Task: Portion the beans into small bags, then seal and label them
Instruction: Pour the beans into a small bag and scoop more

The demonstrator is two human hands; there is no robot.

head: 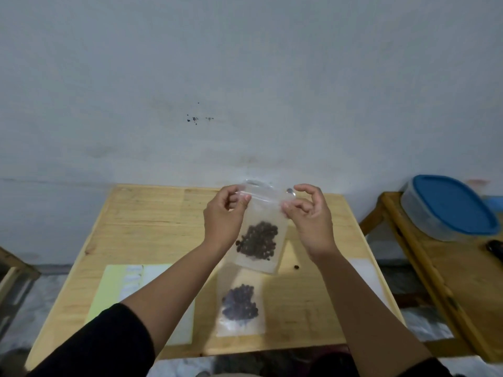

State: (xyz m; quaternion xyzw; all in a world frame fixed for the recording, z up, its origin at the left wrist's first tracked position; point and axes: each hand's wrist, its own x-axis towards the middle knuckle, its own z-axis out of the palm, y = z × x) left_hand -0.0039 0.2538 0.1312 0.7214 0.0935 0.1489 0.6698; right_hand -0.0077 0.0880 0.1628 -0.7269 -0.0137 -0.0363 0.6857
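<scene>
- Both hands are up over the wooden tabletop (152,213), sharing one clear zip bag (260,257) held by its top edge.
- Left hand (224,216): thumb and curled fingers (245,198) pinch the bag's top left corner.
- Right hand (310,216): thumb and forefinger pinch the top right corner, the other fingers raised and loosely curled, holding nothing.
- The bag hangs below the fingers, tilted a little, with a clump of dark beans (258,240) gathered in its lower half.
- Directly below the held bag, nearer the person, a second clear bag (241,319) lies flat on the tabletop with its own dark beans (239,302) inside.
- One loose bean (296,266) sits on the wood just under the right wrist.
- Below and left of the left hand lies a pale yellow-and-white sheet (117,281), partly covered by the forearm.
- Well to the right of the right hand, on a separate wooden stand (446,281), is a clear container with a blue lid (449,205); its contents cannot be made out.
</scene>
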